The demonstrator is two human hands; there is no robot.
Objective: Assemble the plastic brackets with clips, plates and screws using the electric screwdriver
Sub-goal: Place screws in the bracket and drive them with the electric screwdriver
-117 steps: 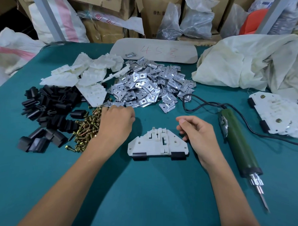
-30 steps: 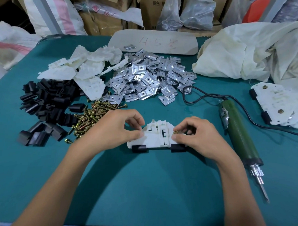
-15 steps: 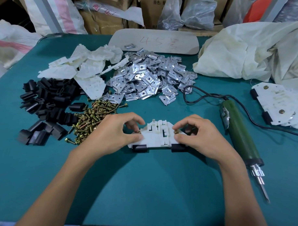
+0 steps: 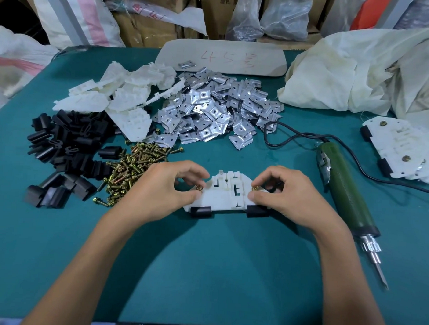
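One screwdriver (image 4: 346,191), two hands (image 4: 159,192) (image 4: 295,199), two held screws (image 4: 199,188) (image 4: 255,188) (loose heaps (image 4: 133,169) uncountable)

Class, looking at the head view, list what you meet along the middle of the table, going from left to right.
Black clips, brass screws, left hand, white bracket, right hand, green electric screwdriver, stack of finished brackets.

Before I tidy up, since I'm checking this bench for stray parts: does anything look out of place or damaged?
Nothing looks damaged. One metal plate lies alone on the beige board, apart from the plate pile, and one stray screw lies just outside the screw pile, near the black clips.
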